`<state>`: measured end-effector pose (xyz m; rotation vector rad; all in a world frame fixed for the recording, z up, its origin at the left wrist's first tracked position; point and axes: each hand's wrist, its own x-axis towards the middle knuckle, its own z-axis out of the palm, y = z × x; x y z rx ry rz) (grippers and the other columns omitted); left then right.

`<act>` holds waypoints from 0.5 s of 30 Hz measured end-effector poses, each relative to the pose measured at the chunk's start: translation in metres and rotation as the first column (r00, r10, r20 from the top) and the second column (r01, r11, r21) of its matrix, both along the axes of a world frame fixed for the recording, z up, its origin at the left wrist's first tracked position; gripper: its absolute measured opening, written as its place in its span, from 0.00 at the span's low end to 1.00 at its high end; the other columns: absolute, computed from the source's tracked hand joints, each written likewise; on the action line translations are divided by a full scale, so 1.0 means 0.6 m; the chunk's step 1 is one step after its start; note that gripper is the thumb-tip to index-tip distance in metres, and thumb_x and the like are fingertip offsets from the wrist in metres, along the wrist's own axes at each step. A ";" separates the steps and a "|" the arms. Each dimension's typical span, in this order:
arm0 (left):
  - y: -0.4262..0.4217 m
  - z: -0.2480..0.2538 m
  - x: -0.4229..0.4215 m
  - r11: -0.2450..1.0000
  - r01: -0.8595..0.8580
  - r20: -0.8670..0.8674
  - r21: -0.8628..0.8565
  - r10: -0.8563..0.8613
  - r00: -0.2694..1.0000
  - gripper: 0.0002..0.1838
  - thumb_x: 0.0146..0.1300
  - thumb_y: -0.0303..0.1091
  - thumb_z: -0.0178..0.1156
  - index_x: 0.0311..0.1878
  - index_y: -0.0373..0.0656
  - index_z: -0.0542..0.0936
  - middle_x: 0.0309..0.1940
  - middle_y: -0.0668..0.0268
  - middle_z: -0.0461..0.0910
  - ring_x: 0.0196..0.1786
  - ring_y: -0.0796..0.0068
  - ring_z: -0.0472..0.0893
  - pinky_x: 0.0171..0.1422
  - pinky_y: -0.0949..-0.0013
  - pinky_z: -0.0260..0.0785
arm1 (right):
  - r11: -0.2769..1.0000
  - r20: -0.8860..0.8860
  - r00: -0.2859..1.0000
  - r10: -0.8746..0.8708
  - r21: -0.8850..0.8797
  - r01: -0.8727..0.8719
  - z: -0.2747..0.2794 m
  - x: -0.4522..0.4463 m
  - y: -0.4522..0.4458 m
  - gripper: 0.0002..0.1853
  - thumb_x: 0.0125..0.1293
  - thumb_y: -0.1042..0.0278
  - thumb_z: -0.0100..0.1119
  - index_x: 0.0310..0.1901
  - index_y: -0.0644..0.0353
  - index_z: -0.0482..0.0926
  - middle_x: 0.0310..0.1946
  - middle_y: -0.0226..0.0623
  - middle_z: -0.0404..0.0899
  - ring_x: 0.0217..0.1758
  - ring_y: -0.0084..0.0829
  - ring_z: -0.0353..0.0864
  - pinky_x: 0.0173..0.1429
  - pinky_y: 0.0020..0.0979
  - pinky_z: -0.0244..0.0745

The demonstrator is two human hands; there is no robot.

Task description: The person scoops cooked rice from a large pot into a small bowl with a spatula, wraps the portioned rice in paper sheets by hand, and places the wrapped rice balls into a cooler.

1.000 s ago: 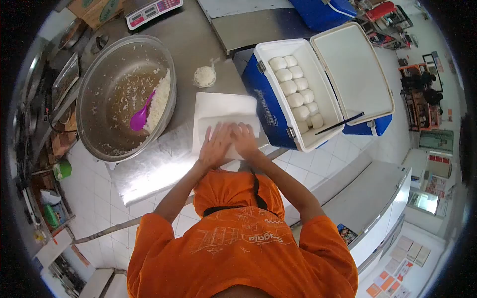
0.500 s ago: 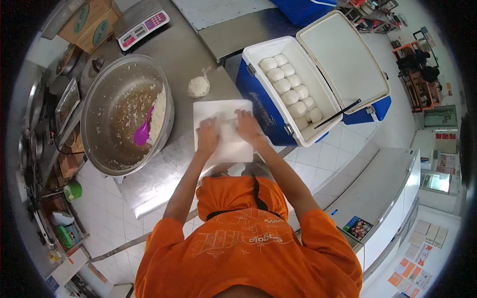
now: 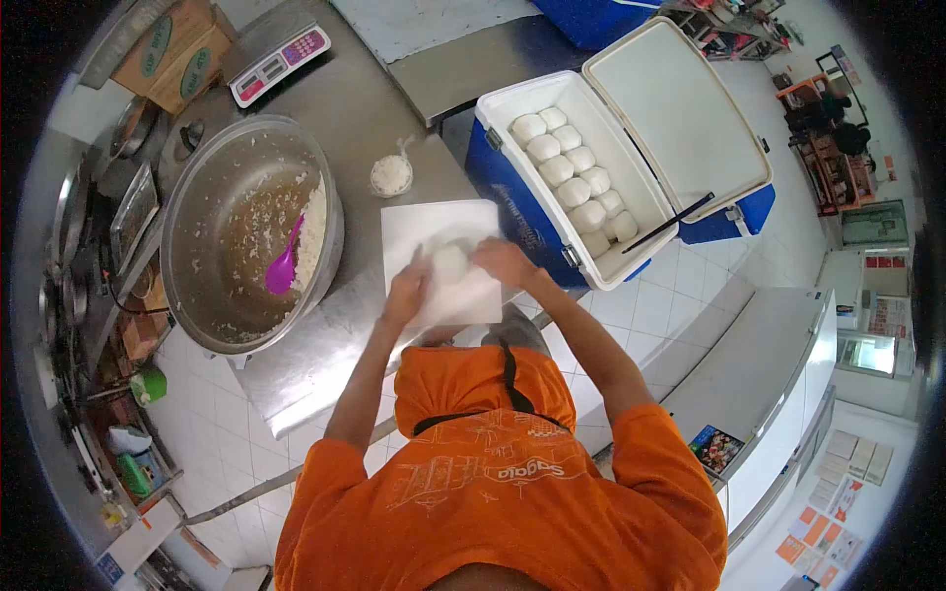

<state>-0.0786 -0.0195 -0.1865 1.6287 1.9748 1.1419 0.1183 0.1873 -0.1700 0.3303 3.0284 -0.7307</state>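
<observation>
A stack of white paper sheets [image 3: 399, 225] lies at the table's front edge, with a pale rounded lump [image 3: 450, 263] in the middle, its detail blurred. To the left of the lump, my left hand [image 3: 408, 286] has its fingers pressed together on the white paper. My right hand [image 3: 505, 263] is on the lump's other side, fingers curled in and closed on the paper there. A small round container of rice [image 3: 391, 175] stands just beyond the sheets. At left, a large metal basin [image 3: 207, 207] holds leftover rice [image 3: 313, 231] along one wall and a purple spoon [image 3: 282, 269].
An open blue cooler [image 3: 500, 192] at right holds several rounded white packets [image 3: 557, 170], a dark stick [image 3: 670, 225] across its rim. A digital scale [image 3: 281, 67] and cardboard boxes [image 3: 177, 59] stand at the back left. A white chest [image 3: 749, 364] is at right.
My hands have gone from lying spread on the paper to fingers drawn together on both sides of the lump. My left hand is lower; the lump shows more plainly.
</observation>
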 end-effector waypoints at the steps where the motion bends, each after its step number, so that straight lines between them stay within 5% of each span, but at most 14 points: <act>1: 0.011 0.012 -0.004 0.999 -0.016 0.091 -0.050 0.021 0.996 0.33 0.65 0.25 0.62 0.73 0.42 0.65 0.41 0.50 0.84 0.42 0.49 0.84 0.45 0.55 0.79 | 0.999 0.088 0.996 0.026 -0.034 -0.023 -0.008 -0.014 0.020 0.17 0.65 0.61 0.58 0.54 0.56 0.80 0.46 0.38 0.84 0.52 0.44 0.81 0.59 0.45 0.74; 3: 0.026 0.031 -0.013 0.987 -0.030 0.264 -0.157 0.071 0.962 0.28 0.63 0.23 0.62 0.68 0.40 0.70 0.37 0.51 0.83 0.38 0.49 0.83 0.43 0.55 0.78 | 0.977 0.102 0.993 -0.063 -0.199 0.082 -0.031 -0.039 0.032 0.17 0.60 0.63 0.64 0.52 0.55 0.81 0.38 0.42 0.84 0.47 0.44 0.83 0.54 0.44 0.76; 5: 0.047 -0.003 -0.018 1.000 0.027 -0.133 0.010 -0.025 0.991 0.19 0.59 0.20 0.60 0.55 0.37 0.75 0.38 0.51 0.81 0.35 0.47 0.79 0.42 0.54 0.75 | 0.880 0.245 0.933 -0.262 -0.337 0.335 -0.018 -0.061 0.017 0.15 0.61 0.62 0.64 0.49 0.56 0.81 0.37 0.42 0.83 0.46 0.41 0.83 0.50 0.42 0.76; 6: 0.057 -0.016 -0.021 0.993 0.075 -0.332 0.088 -0.042 0.942 0.14 0.57 0.19 0.59 0.48 0.36 0.78 0.38 0.51 0.80 0.34 0.46 0.77 0.42 0.53 0.74 | 0.959 0.164 0.954 -0.249 -0.093 0.266 -0.001 -0.072 0.004 0.15 0.61 0.64 0.64 0.48 0.57 0.80 0.39 0.43 0.83 0.46 0.41 0.83 0.51 0.42 0.77; 8: 0.066 0.021 0.004 0.978 -0.025 -0.331 0.208 0.094 0.939 0.15 0.54 0.15 0.57 0.46 0.36 0.77 0.37 0.56 0.79 0.32 0.54 0.76 0.37 0.59 0.72 | 0.906 0.036 0.987 -0.155 0.403 0.128 0.036 -0.078 -0.038 0.15 0.60 0.66 0.64 0.48 0.59 0.80 0.42 0.44 0.84 0.48 0.40 0.83 0.52 0.42 0.77; 9: 0.065 0.036 0.013 0.962 -0.068 -0.327 0.264 0.156 0.932 0.16 0.52 0.13 0.56 0.45 0.35 0.77 0.37 0.58 0.79 0.31 0.58 0.76 0.35 0.62 0.71 | 0.988 0.068 0.990 -0.122 0.099 0.115 0.035 -0.074 -0.039 0.15 0.61 0.67 0.64 0.48 0.60 0.79 0.44 0.45 0.84 0.48 0.40 0.83 0.52 0.42 0.78; 11: 0.032 -0.006 0.006 0.994 -0.094 0.229 -0.047 0.102 0.968 0.16 0.58 0.17 0.60 0.51 0.35 0.77 0.45 0.59 0.81 0.40 0.64 0.80 0.41 0.65 0.74 | 0.869 0.081 0.996 -0.048 -0.488 0.082 0.036 -0.057 -0.006 0.15 0.61 0.70 0.63 0.49 0.62 0.79 0.46 0.46 0.83 0.49 0.40 0.83 0.53 0.41 0.78; 12: 0.014 -0.021 0.007 0.979 -0.029 0.491 -0.203 0.127 0.862 0.17 0.61 0.19 0.61 0.54 0.35 0.76 0.49 0.60 0.82 0.44 0.67 0.83 0.45 0.67 0.76 | 0.735 0.037 0.996 -0.085 -0.673 0.088 0.042 -0.039 -0.006 0.15 0.62 0.70 0.64 0.50 0.63 0.79 0.46 0.43 0.83 0.51 0.40 0.81 0.53 0.39 0.78; 15: 0.008 0.069 0.052 0.993 -0.102 0.893 -0.067 0.105 0.439 0.26 0.62 0.18 0.61 0.64 0.37 0.74 0.52 0.62 0.83 0.52 0.74 0.82 0.51 0.71 0.77 | -0.014 0.236 0.875 -0.424 -0.967 0.254 0.118 -0.001 -0.059 0.13 0.63 0.70 0.65 0.48 0.62 0.80 0.43 0.41 0.83 0.48 0.40 0.82 0.52 0.40 0.78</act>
